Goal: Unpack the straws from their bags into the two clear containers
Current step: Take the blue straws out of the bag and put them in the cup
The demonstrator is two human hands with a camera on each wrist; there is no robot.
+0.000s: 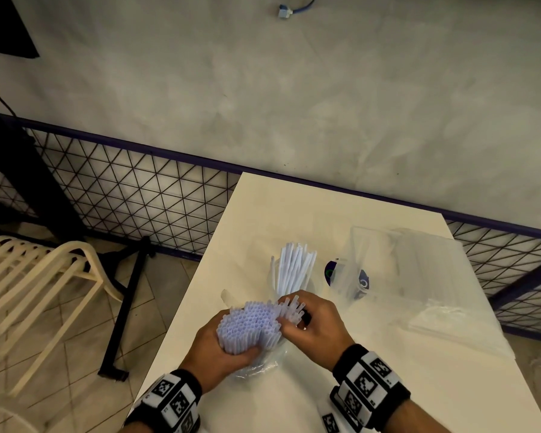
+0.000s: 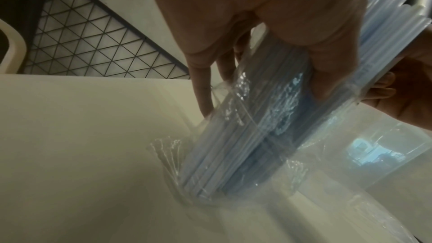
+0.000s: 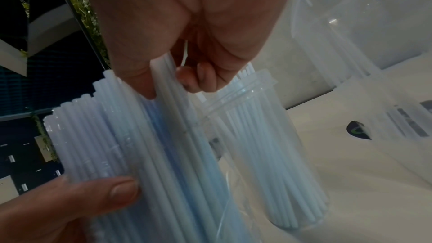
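White table (image 1: 388,385) fills lower right of head view; grey wall across the top, dark mesh fence (image 1: 132,189) mid left, cream chair (image 1: 28,282) at left edge. Flat clear bags (image 1: 450,276) lie on the table at right centre, whether any straws remain inside cannot be told.

Clear container (image 3: 275,154) stands on the table at centre, just above the hands in head view, partly filled with white straws (image 1: 294,267) standing upright and fanned. Second container (image 3: 350,16) sits upper right in right wrist view, contents unclear.

Straw bundle (image 1: 250,326) at lower centre of head view, open ends up, lower part inside its crinkly bag (image 2: 268,163), bag base resting on the table. Left hand (image 1: 225,348) wraps the bundle through the film, fingers and thumb curled round it. Right hand (image 1: 313,323) pinches a small clump of straws (image 3: 168,84) at the bundle's right edge, just beside the container rim, fingers clenched on them.

Handling, judged: straws very light, smooth, slippery against each other, hollow so they crush or kink if squeezed hard. Loose ones will slide out and scatter. Best taken as a modest clump near the top ends, firm but gentle grip, while the other hand keeps the bag pinned mid-length. Film is soft and slick, so it may ride up with the clump.
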